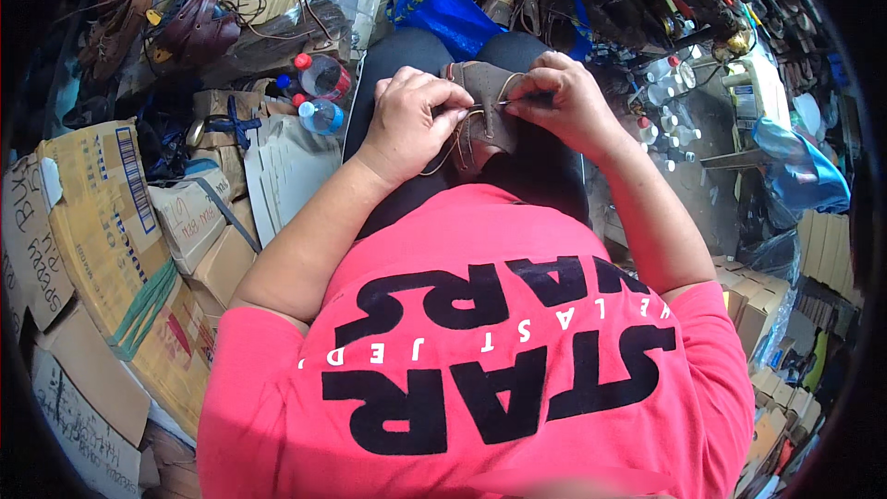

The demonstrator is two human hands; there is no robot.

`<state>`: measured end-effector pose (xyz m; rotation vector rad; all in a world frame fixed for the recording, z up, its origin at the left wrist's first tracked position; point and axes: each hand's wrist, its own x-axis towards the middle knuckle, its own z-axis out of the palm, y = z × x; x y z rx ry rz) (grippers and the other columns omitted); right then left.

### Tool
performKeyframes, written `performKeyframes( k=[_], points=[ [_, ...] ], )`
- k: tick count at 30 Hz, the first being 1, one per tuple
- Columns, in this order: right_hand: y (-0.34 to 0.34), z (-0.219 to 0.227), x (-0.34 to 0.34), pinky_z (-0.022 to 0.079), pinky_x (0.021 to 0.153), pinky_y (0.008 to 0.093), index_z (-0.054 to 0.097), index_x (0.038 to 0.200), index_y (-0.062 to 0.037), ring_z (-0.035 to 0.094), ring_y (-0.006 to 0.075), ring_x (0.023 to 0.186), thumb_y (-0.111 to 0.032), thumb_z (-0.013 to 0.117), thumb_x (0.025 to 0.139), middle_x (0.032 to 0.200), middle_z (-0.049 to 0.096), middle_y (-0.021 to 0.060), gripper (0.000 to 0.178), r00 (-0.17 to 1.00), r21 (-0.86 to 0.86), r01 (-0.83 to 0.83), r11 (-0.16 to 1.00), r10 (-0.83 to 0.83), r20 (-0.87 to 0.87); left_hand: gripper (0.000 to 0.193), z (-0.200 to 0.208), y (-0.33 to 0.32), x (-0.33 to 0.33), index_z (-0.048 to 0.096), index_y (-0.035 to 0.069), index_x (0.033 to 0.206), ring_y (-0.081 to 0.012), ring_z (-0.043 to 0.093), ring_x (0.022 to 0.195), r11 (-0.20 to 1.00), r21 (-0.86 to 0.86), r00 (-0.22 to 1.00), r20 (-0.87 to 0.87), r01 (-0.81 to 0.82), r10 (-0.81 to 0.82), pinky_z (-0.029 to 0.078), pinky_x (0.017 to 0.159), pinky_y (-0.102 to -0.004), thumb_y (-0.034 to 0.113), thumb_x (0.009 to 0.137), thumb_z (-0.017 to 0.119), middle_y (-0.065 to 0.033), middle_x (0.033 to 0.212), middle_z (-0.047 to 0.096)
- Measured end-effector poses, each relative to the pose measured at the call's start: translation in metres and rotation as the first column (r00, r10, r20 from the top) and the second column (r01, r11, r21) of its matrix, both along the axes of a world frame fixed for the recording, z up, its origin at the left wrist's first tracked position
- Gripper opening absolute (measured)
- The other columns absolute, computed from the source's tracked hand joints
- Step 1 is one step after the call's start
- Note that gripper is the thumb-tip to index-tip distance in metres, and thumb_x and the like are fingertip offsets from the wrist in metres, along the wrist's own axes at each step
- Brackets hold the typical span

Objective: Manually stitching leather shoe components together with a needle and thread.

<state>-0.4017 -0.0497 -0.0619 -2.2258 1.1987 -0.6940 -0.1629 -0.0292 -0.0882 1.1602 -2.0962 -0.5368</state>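
A brown leather shoe upper (482,92) rests in my lap, between my dark-trousered thighs. My left hand (411,115) is closed at its left side, thumb and forefinger pinching a thin cord (432,166) that hangs in a loop below. On the other side my right hand (565,100) is closed too, pinching the cord where another loop rises beside the leather. A thin, needle-like tip seems to stick out from each pinch, too small to tell for sure. The fingertips nearly meet over the middle of the upper.
Cardboard boxes (111,212) are piled at the left, near bottles with red and blue caps (323,76). Beyond my knees stands a blue bag (434,0) beside more leather uppers (522,0). Several small bottles (665,83) and a blue plastic sheet (799,162) lie at the right.
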Motion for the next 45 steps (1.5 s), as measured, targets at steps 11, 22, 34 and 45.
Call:
performKeyframes(
  k=[11, 22, 34, 45],
  points=[
    [0.002, -0.030, 0.009, 0.044, 0.069, 0.0337, 0.071, 0.077, -0.0089, 0.056, 0.0197, 0.076, -0.019, 0.080, 0.072, 0.074, 0.059, 0.0045, 0.014, 0.987, 0.181, 0.098, 0.979, -0.118, 0.106, 0.013, -0.008, 0.001, -0.019, 0.068, 0.014, 0.085, -0.0235, 0.058, 0.091, 0.997, -0.001, 0.997, 0.002, -0.082, 0.082, 0.040, 0.082, -0.0384, 0.011, 0.073, 0.073, -0.0020, 0.084, 0.065],
    [-0.002, -0.002, -0.006, 0.042, 0.073, 0.0296, 0.064, 0.079, -0.0042, 0.058, 0.0184, 0.076, -0.011, 0.073, 0.078, 0.074, 0.059, 0.0055, 0.012, 0.995, 0.414, -0.038, 0.909, -0.004, 0.101, 0.010, 0.015, -0.001, 0.007, 0.063, 0.012, 0.082, -0.0229, 0.059, 0.089, 0.998, 0.007, 0.988, 0.144, 0.059, -0.059, 0.037, 0.079, -0.0386, 0.013, 0.075, 0.071, -0.0021, 0.081, 0.061],
    [-0.007, 0.008, -0.010, 0.041, 0.084, 0.0433, 0.064, 0.089, -0.0147, 0.065, 0.0273, 0.086, -0.017, 0.059, 0.085, 0.078, 0.066, 0.0073, 0.007, 0.817, -0.003, -0.273, 0.962, 0.230, -0.528, 0.012, 0.015, -0.009, 0.017, 0.055, 0.013, 0.093, -0.0266, 0.064, 0.086, 0.963, 0.052, 0.856, 0.448, 0.264, -0.258, 0.041, 0.074, -0.0416, 0.008, 0.082, 0.050, -0.0080, 0.083, 0.064],
    [-0.023, 0.016, -0.011, 0.049, 0.090, 0.0372, 0.060, 0.099, -0.0044, 0.063, 0.0194, 0.095, -0.023, 0.057, 0.097, 0.097, 0.065, 0.0095, 0.019, 0.382, 0.439, -0.390, 0.809, -0.291, 0.877, 0.014, 0.072, -0.015, 0.032, 0.061, 0.004, 0.098, -0.0170, 0.064, 0.086, 0.817, 0.247, 0.416, -0.909, 0.521, 0.009, 0.050, 0.085, -0.0321, 0.017, 0.095, 0.060, -0.0061, 0.083, 0.064]
  ],
)
